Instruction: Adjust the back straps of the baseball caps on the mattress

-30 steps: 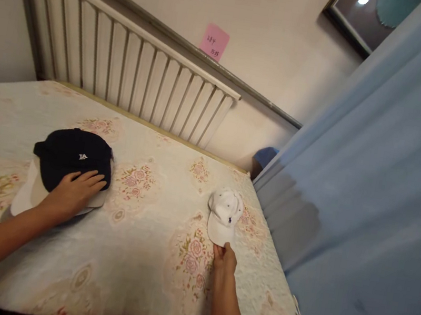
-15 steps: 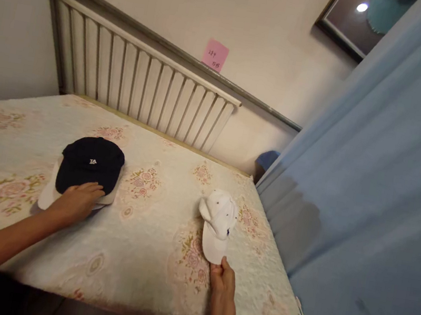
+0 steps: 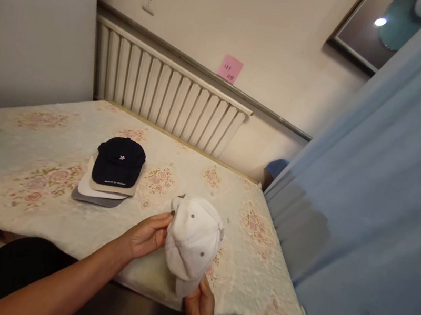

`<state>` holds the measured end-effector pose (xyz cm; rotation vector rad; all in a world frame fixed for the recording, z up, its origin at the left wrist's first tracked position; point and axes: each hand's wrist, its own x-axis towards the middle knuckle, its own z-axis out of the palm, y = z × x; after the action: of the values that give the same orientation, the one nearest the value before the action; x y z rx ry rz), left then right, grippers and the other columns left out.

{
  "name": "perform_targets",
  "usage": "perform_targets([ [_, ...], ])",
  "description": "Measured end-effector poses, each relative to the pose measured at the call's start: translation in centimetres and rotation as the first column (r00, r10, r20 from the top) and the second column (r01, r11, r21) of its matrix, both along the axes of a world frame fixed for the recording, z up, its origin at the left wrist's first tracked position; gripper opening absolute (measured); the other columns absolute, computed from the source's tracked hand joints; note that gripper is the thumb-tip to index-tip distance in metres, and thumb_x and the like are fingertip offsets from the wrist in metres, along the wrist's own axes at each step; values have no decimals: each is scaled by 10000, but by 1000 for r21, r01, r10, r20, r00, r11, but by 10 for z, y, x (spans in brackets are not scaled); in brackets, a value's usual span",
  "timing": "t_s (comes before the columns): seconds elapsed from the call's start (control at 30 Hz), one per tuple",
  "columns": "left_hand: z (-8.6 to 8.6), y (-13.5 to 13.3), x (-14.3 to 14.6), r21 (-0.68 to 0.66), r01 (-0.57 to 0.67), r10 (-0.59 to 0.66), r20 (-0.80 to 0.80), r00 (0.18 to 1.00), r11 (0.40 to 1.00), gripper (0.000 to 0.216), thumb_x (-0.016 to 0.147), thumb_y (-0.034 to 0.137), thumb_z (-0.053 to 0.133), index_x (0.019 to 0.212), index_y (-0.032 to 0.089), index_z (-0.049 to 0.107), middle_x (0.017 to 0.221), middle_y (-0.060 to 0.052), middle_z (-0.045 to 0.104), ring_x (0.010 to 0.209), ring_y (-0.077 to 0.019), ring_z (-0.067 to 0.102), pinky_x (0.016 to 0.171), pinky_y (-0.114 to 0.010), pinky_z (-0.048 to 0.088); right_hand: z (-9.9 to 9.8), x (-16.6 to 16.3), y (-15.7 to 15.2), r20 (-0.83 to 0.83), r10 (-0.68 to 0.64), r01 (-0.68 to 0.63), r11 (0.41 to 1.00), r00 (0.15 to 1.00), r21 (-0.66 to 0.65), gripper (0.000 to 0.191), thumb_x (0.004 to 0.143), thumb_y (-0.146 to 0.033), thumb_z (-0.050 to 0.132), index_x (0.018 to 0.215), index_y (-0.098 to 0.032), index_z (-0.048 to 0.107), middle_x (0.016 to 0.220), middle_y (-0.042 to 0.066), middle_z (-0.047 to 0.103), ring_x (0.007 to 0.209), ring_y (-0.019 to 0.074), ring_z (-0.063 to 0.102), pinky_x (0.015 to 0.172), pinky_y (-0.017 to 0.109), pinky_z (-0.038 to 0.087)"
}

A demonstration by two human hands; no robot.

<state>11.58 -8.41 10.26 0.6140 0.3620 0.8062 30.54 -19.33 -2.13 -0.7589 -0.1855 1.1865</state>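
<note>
And here's the white cap (image 3: 192,237), front and centre, up at the near edge of the floral bedcover (image 3: 254,287), its brim tipped down towards the wearer of the camera. The left hand (image 3: 150,236) has thumb and fingers pinched on the crown's lower edge, near a small dark fitting; the right hand (image 3: 201,305) is clamped on the brim — two holds, one at each end. It looks a light one, this, soft cloth in the crown with a crease already running down it, so a hard squeeze there would likely dent it. The brim seems the stiffer part and probably the surest place to grip; the rim should serve for steering. Nothing fragile, I'd judge, and the fabric hardly looks slippery. Over to the left, well apart, sits the navy cap (image 3: 120,159) on top of paler brims (image 3: 103,193), neither hand touching that pile.
</note>
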Motion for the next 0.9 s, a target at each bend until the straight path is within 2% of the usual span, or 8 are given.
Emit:
perform_targets([
  [0.23, 52, -34, -8, 53, -94, 92, 42, 995, 994, 172, 801, 194, 683, 958, 128, 659, 819, -62, 705, 712, -134, 649, 673, -220, 503, 11, -16, 1, 295, 327, -253, 931, 898, -262, 395, 619, -335, 749, 970, -169, 677, 836, 52, 734, 723, 217, 691, 654, 338, 557],
  [0.33, 66, -40, -14, 69, -80, 79, 12, 997, 994, 151, 782, 179, 698, 916, 125, 652, 788, -49, 686, 699, -127, 640, 657, -208, 496, 31, 4, 10, 548, 229, -48, 945, 804, -324, 330, 570, -298, 738, 855, -140, 683, 716, 31, 697, 627, 179, 639, 543, 262, 504],
  [0.47, 74, -46, -16, 85, -58, 62, -39, 997, 995, 86, 794, 188, 677, 845, 123, 648, 739, -30, 651, 667, -118, 616, 616, -193, 473, 97, 29, 13, 708, -72, 250, 956, 703, -152, 281, 662, -324, 673, 887, -159, 642, 737, -5, 670, 630, 130, 604, 618, 248, 499],
  [0.57, 78, -51, -13, 85, -86, 90, -56, 994, 993, 109, 832, 210, 628, 836, 108, 666, 776, -56, 668, 684, -125, 613, 625, -201, 470, 162, 20, 3, 840, -257, 335, 937, 478, 96, 212, 762, -319, 632, 922, -179, 619, 724, -18, 642, 617, 122, 592, 641, 262, 492],
  [0.63, 79, -54, -9, 88, -94, 99, -61, 993, 992, 145, 846, 223, 608, 853, 98, 681, 800, -76, 683, 693, -136, 614, 640, -217, 471, 200, 2, -7, 907, -284, 231, 948, 311, 218, 150, 801, -288, 618, 913, -189, 619, 687, -20, 621, 640, 138, 597, 652, 274, 489],
  [0.7, 80, -57, -5, 95, -94, 100, -57, 993, 991, 162, 844, 228, 609, 874, 93, 692, 811, -87, 694, 702, -149, 617, 656, -235, 472, 227, -17, -14, 948, -309, 18, 951, 70, 309, 72, 831, -227, 587, 881, -198, 631, 736, 3, 632, 690, 150, 601, 668, 283, 482],
  [0.8, 83, -63, 1, 94, -94, 97, -28, 995, 991, 194, 843, 257, 617, 906, 95, 702, 825, -96, 706, 764, -181, 632, 701, -266, 472, 246, -41, -18, 878, -376, -336, 902, -297, 273, 135, 872, -164, 535, 949, -207, 637, 862, 45, 642, 820, 170, 585, 736, 302, 469],
  [0.9, 87, -69, 4, 88, -105, 105, -1, 994, 991, 248, 864, 322, 601, 869, 97, 706, 813, -96, 710, 851, -206, 635, 784, -295, 463, 247, -51, -14, 665, -404, -422, 895, -628, 145, 189, 910, -161, 481, 1001, -209, 639, 821, 47, 600, 771, 176, 528, 686, 303, 430],
])
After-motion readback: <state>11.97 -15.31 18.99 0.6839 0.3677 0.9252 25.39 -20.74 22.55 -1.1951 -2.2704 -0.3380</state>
